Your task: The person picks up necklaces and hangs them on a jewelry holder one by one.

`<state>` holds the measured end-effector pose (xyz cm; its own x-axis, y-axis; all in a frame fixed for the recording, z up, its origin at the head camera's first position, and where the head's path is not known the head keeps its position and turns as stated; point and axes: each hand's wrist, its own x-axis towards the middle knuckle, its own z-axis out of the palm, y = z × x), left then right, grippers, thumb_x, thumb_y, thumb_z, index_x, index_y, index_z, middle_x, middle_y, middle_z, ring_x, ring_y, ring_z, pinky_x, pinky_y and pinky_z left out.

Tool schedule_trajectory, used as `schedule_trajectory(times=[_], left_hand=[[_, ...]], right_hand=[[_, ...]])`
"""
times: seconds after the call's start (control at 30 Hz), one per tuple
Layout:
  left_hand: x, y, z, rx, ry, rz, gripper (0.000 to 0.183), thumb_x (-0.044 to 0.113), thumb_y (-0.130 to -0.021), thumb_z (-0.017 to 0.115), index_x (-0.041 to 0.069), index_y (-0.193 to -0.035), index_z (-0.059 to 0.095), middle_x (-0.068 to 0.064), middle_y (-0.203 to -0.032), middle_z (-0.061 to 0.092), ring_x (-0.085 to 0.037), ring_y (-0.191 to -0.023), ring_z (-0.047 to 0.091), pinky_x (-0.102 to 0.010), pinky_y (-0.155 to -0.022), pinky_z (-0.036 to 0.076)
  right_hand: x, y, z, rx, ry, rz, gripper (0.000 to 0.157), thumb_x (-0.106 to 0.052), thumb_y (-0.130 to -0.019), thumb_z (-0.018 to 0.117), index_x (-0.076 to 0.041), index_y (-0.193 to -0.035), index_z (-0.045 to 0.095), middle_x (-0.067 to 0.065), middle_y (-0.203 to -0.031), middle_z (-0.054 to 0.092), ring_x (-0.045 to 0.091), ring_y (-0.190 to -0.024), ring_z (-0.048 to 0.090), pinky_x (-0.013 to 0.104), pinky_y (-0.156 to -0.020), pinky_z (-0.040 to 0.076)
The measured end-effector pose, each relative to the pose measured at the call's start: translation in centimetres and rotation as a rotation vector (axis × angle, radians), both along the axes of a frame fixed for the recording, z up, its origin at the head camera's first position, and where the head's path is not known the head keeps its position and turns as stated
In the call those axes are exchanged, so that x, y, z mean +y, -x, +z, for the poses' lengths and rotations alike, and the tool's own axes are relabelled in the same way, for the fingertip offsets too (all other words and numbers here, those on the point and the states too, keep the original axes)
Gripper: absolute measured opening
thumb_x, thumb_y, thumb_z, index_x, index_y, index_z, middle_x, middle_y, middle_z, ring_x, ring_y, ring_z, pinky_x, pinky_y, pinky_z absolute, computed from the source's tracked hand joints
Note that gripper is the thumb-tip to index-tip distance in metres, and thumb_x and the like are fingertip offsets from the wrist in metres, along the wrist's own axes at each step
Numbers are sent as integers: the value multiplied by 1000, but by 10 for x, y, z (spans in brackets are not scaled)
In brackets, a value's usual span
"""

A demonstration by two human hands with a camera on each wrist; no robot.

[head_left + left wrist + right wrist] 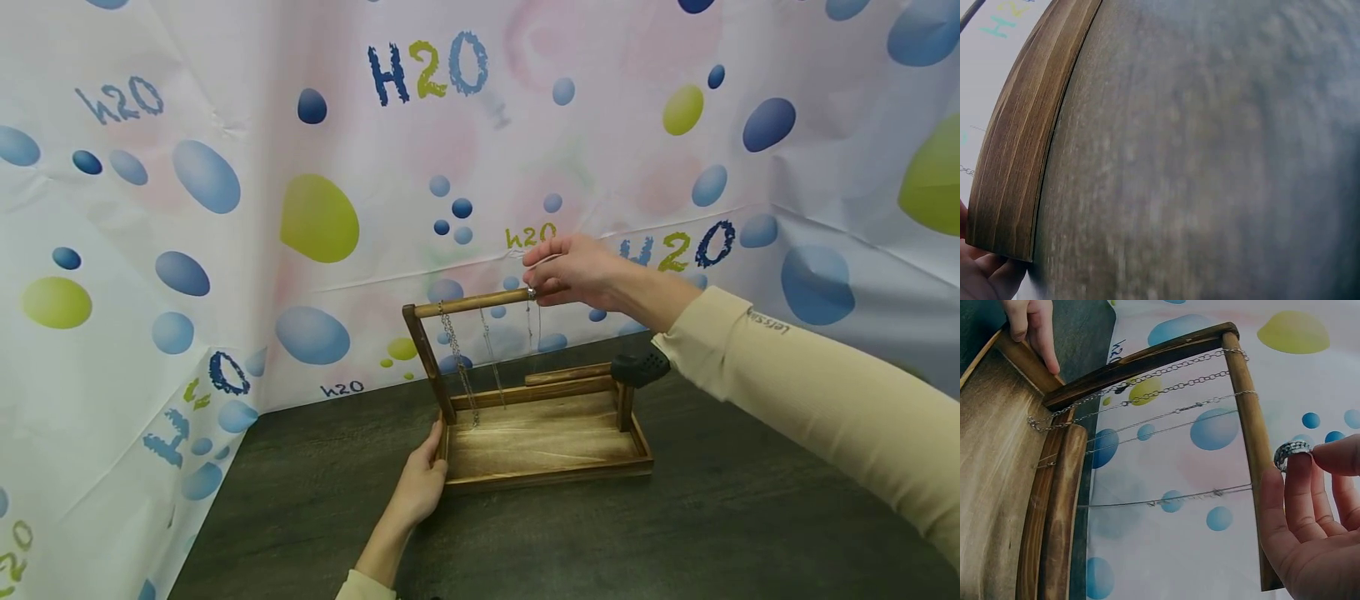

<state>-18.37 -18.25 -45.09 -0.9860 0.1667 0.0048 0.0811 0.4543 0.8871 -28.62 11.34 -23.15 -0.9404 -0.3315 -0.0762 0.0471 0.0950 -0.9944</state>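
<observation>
A wooden jewelry stand has a tray base and a raised bar on its left post. Chains hang from that bar. My left hand grips the tray's left end; in the left wrist view its fingers show at the end of a wooden side. My right hand is at the raised bar's right end. Between its thumb and fingertips it pinches a silvery ring with clear stones, close beside the bar. Whether the ring touches the bar, I cannot tell.
A lower, shorter bar sits on the right post. By my right wrist is a black device. The dark tabletop meets a patterned sheet behind and to the left.
</observation>
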Motion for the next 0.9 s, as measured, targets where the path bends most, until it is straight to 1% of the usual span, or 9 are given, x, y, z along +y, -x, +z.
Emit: schedule_trajectory(times=[0.17, 0.4, 0.57, 0.67, 0.77, 0.9], left_hand=[[0, 0, 0, 0, 4, 4, 67, -13, -92, 38, -8, -156, 19, -30, -162, 12, -45, -148, 10, -60, -116, 15], [1, 0, 0, -11, 13, 12, 67, -12, -92, 38, -8, -156, 20, -29, -162, 13, -45, -148, 10, -60, -116, 15], [1, -2, 0, -17, 13, 21, 67, -11, -93, 39, -7, -156, 20, -28, -162, 13, -44, -149, 10, -60, -117, 15], [1, -3, -1, -19, 7, 20, 67, -11, -93, 39, -6, -157, 20, -28, -162, 13, -44, -149, 10, -60, -117, 14], [1, -4, -1, -20, 2, 18, 67, -11, -93, 38, -6, -157, 20, -28, -162, 13, -44, -149, 10, -59, -117, 14], [1, -6, 1, -14, -2, 10, 66, -11, -93, 38, -6, -157, 19, -28, -162, 12, -44, -149, 9, -60, -117, 14]], right_hand=[[-2, -2, -3, -2, 9, 9, 25, 2, -97, 57, 1, -121, 54, 14, -104, 65, 22, -86, 67, 40, -88, 56], [-5, -4, -8, -3, 34, 10, 22, 1, -97, 59, 2, -119, 54, 13, -99, 64, 22, -86, 67, 44, -91, 55], [-4, -7, -14, 9, 72, 45, 19, 3, -96, 59, 2, -115, 56, 12, -99, 64, 23, -88, 66, 47, -95, 52], [-4, -10, -18, 15, 98, 61, 15, 5, -96, 58, 2, -111, 58, 11, -96, 66, 22, -85, 66, 46, -94, 53], [-6, -13, -22, 21, 119, 73, 15, 6, -96, 58, 5, -110, 58, 10, -92, 67, 21, -83, 66, 45, -93, 53], [-9, -18, -26, 42, 103, 97, 16, 7, -96, 57, 8, -111, 56, 9, -91, 67, 21, -83, 65, 45, -91, 54]])
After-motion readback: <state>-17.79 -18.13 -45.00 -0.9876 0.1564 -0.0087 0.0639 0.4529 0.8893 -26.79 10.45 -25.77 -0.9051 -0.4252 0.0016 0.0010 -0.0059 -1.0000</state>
